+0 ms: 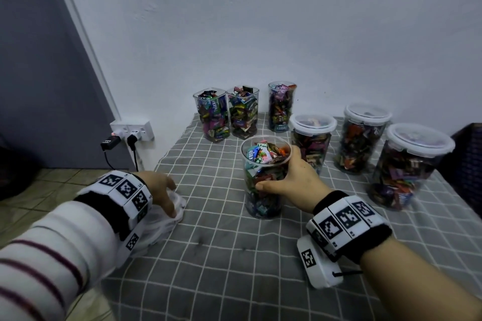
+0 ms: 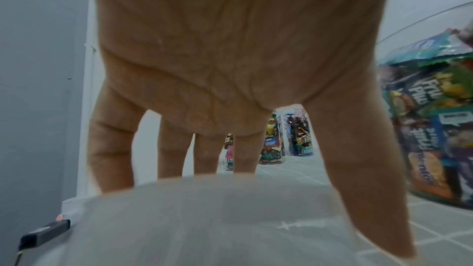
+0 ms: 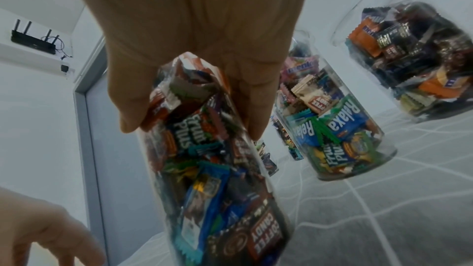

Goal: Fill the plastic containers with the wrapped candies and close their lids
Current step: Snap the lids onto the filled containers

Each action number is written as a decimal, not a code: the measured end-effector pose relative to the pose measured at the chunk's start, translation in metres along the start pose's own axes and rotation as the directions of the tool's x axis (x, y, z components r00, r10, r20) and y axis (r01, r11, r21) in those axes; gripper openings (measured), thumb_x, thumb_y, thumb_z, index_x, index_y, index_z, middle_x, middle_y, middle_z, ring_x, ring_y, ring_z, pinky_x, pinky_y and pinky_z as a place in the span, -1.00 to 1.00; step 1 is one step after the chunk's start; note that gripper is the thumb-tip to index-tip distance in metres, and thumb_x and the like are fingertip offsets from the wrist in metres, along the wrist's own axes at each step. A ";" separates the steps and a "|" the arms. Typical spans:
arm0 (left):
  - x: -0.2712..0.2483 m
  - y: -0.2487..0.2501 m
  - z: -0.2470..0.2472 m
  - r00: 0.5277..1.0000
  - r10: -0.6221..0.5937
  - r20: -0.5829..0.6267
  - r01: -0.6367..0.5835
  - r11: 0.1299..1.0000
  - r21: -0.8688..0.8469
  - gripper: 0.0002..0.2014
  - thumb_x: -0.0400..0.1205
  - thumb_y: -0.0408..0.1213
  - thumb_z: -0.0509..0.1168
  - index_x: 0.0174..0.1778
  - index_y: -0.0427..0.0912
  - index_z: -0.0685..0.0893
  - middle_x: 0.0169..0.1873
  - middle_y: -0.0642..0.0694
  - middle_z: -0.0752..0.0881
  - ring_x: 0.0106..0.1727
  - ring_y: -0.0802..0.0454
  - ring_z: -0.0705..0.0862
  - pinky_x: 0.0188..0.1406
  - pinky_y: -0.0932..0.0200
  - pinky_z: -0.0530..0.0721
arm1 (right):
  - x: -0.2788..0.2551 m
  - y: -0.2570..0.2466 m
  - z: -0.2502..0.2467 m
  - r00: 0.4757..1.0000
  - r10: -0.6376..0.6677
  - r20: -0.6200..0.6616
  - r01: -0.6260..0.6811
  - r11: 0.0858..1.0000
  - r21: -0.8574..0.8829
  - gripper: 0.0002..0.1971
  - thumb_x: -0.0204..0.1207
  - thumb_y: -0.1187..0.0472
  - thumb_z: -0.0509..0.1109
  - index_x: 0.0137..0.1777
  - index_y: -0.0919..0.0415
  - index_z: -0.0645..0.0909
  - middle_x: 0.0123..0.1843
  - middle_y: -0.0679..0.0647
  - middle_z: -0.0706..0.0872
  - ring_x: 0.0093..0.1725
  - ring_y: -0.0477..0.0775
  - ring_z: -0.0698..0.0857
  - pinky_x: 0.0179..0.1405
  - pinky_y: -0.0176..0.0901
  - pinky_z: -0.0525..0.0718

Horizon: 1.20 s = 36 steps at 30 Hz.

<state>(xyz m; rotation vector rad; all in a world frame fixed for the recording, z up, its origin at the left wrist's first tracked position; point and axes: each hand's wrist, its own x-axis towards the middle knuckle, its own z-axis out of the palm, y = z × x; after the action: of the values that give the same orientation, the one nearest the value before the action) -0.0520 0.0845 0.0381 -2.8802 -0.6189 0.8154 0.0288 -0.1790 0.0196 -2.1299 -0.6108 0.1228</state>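
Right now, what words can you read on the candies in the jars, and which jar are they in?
"COFFEE CANDY": dark wrapper low in the open jar gripped by the right hand.
"Fruit Plus": wrapper higher in that same jar.
"Relaxa": blue wrappers in the lidded jar behind it.
"Fruit Plus": green wrapper at that jar's bottom.
"relaxa": wrapper in the back left jar.
Other wrappers: too blurred or small.
Wristband squares: patterns, not words.

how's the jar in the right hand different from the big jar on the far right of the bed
The held jar has no lid; the far-right jar is closed with a white lid. The right hand grips the held jar; nothing touches the far-right jar. The held jar stands centre; the other sits by the right edge. Both are clear, upright and full of wrapped candies.
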 end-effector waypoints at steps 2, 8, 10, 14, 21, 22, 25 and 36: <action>-0.001 0.002 0.001 1.000 0.017 -0.015 -0.017 1.000 -0.007 -0.25 0.47 0.09 0.44 0.55 0.01 0.34 0.49 0.01 0.44 0.48 -0.01 0.43 0.32 0.19 0.40 | -0.003 0.002 -0.002 1.000 0.005 0.005 -0.005 1.000 0.005 -0.16 0.19 0.04 0.68 0.37 0.15 0.26 0.32 0.05 0.58 0.31 0.07 0.56 0.35 0.00 0.52; -0.002 0.007 0.006 0.998 0.068 -0.014 -0.069 0.995 -0.075 -0.34 0.48 -0.02 0.45 0.51 0.05 0.40 0.46 0.02 0.47 0.43 0.00 0.46 0.30 0.19 0.41 | -0.016 0.007 -0.007 1.000 0.010 0.019 -0.010 1.000 0.016 -0.15 0.15 0.00 0.69 0.35 0.10 0.26 0.30 0.03 0.59 0.30 0.06 0.58 0.35 0.08 0.54; -0.004 0.006 0.005 0.995 0.086 -0.044 -0.091 0.988 -0.122 -0.36 0.48 -0.03 0.45 0.49 0.05 0.43 0.44 -0.01 0.48 0.42 -0.02 0.47 0.26 0.22 0.41 | -0.020 0.008 -0.009 1.000 0.012 0.018 -0.013 1.000 0.021 -0.16 0.15 0.02 0.69 0.34 0.10 0.27 0.29 0.02 0.59 0.30 0.05 0.58 0.35 0.09 0.53; -0.011 0.010 -0.008 0.961 0.136 -0.243 -0.205 0.935 -0.290 -0.40 0.46 -0.03 0.46 0.42 -0.03 0.51 0.39 -0.12 0.54 0.32 -0.07 0.53 0.27 0.16 0.46 | -0.027 0.008 -0.012 1.000 0.007 0.012 -0.007 1.000 0.015 -0.18 0.15 0.04 0.69 0.33 0.13 0.30 0.28 0.00 0.58 0.30 0.05 0.57 0.35 0.08 0.53; -0.054 0.050 -0.046 0.766 0.188 -0.615 -0.590 0.586 -0.556 -0.19 0.37 0.21 0.44 0.52 -0.01 0.40 0.42 -0.07 0.53 0.21 0.10 0.52 0.26 0.13 0.48 | -0.031 0.006 -0.010 1.000 0.012 -0.002 -0.012 1.000 0.025 -0.15 0.16 0.05 0.69 0.38 0.11 0.28 0.31 0.02 0.58 0.31 0.05 0.56 0.37 0.07 0.51; -0.061 0.058 -0.049 0.731 0.197 -0.653 -0.638 0.538 -0.551 -0.09 0.29 0.31 0.43 0.53 0.00 0.38 0.42 -0.01 0.51 0.25 0.13 0.50 0.27 0.15 0.45 | -0.031 0.006 -0.010 1.000 0.012 -0.001 -0.012 1.000 0.020 -0.14 0.17 0.05 0.69 0.39 0.11 0.27 0.31 0.01 0.57 0.31 0.04 0.55 0.37 0.06 0.51; -0.077 0.086 -0.048 0.654 0.246 -0.716 -0.722 0.484 -0.494 -0.10 0.29 0.26 0.43 0.55 0.02 0.35 0.34 0.08 0.53 0.25 0.20 0.51 0.21 0.29 0.44 | -0.032 0.005 -0.009 1.000 0.009 -0.013 -0.009 1.000 0.024 -0.17 0.18 0.07 0.69 0.37 0.11 0.28 0.29 -0.01 0.59 0.30 0.03 0.57 0.33 0.04 0.53; -0.063 0.124 -0.032 0.568 0.377 -0.732 -0.725 0.649 -0.229 -0.13 0.42 0.11 0.46 0.61 -0.02 0.25 0.59 0.01 0.31 0.58 0.14 0.25 0.49 0.29 0.15 | -0.027 0.011 -0.004 0.999 -0.045 -0.025 0.045 0.999 -0.002 0.12 -0.15 -0.32 0.49 0.53 -0.03 0.30 0.37 -0.15 0.55 0.33 -0.12 0.55 0.35 -0.07 0.54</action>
<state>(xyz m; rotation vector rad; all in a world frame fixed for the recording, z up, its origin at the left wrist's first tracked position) -0.0401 -0.0535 0.0730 -3.5669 0.2958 -0.4669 0.0104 -0.2005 0.0097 -2.1142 -0.6442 0.0705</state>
